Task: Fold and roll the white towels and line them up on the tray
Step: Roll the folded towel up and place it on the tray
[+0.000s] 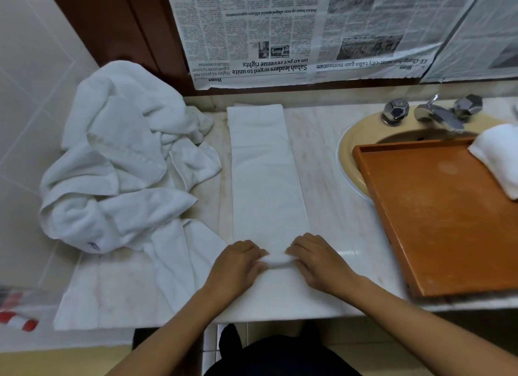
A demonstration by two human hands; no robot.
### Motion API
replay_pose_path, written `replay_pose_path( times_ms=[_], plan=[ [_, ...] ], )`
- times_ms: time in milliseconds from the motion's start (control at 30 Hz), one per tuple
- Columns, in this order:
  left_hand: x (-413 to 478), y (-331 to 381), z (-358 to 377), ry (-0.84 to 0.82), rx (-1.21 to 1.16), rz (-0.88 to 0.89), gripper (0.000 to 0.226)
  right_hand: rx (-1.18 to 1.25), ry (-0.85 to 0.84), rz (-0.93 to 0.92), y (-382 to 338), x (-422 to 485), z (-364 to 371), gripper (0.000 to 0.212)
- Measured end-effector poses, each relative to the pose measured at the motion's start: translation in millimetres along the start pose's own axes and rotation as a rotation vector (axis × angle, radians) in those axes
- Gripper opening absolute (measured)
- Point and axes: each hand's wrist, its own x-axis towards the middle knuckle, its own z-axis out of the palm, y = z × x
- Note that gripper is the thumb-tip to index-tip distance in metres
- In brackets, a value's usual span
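The heap of loose towels (120, 165) sprawls on the left of the counter (330, 179). The orange tray (437, 221) sits on the right, partly over the sink (350, 154). Between them the folded towel (266, 174) lies as a long strip running away from me. One rolled towel (499, 157) rests at the tray's far corner. My left hand (238, 261) and right hand (316, 259) curl round the strip's near end, gripping its small first roll.

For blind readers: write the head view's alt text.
The left hand and right hand grip the rolled near end of a folded towel. A rolled towel lies on the orange tray; crumpled towels lie left.
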Motion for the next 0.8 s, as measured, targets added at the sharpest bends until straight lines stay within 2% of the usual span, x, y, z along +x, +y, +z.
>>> replay_pose_path(
  times_ms=[100, 167, 267, 333, 400, 500, 633, 700, 800],
  plan=[
    [9, -1, -5, -0.016, -0.105, -0.166, 0.019, 0.161, -0.046, 0.249, -5, 7, -6, 0.015],
    [12, 0, -4, 0.026, -0.132, -0.215, 0.017, 0.219, -0.043, 0.331, -8, 13, -5, 0.019],
    [13, 3, 0, 0.096, -0.101, -0.218, 0.015, 0.216, 0.016, 0.374, -12, 16, 2, 0.019],
    [13, 4, 5, 0.138, -0.023, -0.151, 0.018, 0.167, 0.092, 0.405, -14, 16, 8, 0.017],
    [11, 6, 10, 0.188, 0.093, -0.015, 0.022, 0.081, 0.179, 0.335, -16, 15, 14, 0.024],
    [-1, 6, 16, 0.233, 0.206, 0.108, 0.012, -0.090, 0.228, 0.151, -13, 7, 20, 0.029],
    [-19, -5, 25, 0.192, 0.251, 0.145, 0.031, -0.208, 0.232, -0.011, -3, -9, 21, 0.020],
    [-21, -10, 25, 0.207, 0.266, 0.154, 0.032, -0.222, 0.232, -0.048, 5, -13, 22, 0.027],
    [-16, -8, 22, 0.253, 0.258, 0.166, 0.029, -0.205, 0.251, -0.073, 12, -11, 20, 0.026]
  ],
)
